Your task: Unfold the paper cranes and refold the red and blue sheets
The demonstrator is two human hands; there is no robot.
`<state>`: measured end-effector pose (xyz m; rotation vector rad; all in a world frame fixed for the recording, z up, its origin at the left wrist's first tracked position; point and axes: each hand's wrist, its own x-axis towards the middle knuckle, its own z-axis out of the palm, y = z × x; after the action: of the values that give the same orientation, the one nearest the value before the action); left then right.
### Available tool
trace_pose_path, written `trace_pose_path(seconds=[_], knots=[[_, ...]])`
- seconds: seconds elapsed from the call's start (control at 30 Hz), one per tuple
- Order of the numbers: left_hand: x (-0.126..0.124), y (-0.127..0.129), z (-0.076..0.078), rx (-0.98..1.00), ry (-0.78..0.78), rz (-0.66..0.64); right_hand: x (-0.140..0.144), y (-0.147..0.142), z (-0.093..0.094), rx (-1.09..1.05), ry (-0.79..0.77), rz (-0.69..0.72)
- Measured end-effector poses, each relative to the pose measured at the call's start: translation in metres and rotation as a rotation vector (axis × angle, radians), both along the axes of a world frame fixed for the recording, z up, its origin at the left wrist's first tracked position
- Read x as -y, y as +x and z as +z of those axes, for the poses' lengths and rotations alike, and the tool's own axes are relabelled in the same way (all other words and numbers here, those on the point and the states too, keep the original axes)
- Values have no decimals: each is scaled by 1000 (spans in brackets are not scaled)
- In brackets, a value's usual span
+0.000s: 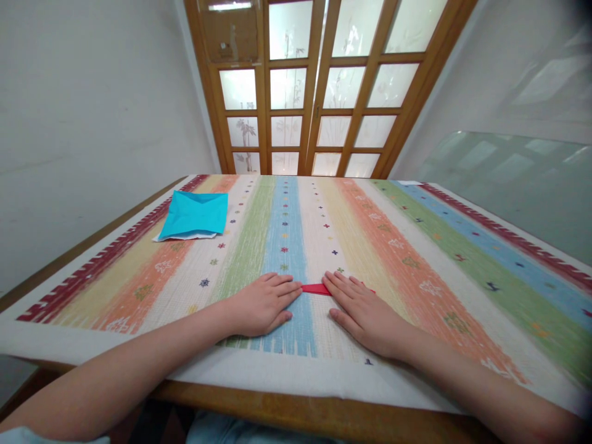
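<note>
A small red paper piece [316, 288] lies flat on the striped tablecloth [416, 246] near the table's front. My left hand [263, 303] rests palm down just left of it, fingertips touching its left end. My right hand [363, 311] lies flat over its right part, fingers together and pointing toward the left hand. Most of the red paper is hidden under my right hand. Neither hand grips anything; both press flat on the cloth.
A folded blue paper [195, 214] on a white sheet lies at the far left of the cloth. The wooden table edge [296, 414] runs along the front. A wooden glazed door [314, 86] stands behind the table; white walls flank it.
</note>
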<state>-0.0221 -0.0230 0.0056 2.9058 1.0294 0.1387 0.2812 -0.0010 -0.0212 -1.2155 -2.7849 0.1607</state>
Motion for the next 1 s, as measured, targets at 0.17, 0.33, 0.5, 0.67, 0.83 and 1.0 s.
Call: trace_pose_path(seconds=[0.17,0.33,0.5,0.67,0.83,1.0], knots=[[0,-1,-2,-10,-10,0,-5,28,5,26,-22,-39],[-2,1,1,-22,-9,-18,-26,49,33,13,-86,-81],[-8,13,7,62,-12,-16,-33,29,69,-69,56,-166],[-18,26,8,149,-26,79,-13,-18,74,-124,29,-41],[-23,30,5,149,-20,230,-4,-51,63,-91,-32,-29],[-20,32,4,157,9,271,-7,-56,59,-29,68,-41]])
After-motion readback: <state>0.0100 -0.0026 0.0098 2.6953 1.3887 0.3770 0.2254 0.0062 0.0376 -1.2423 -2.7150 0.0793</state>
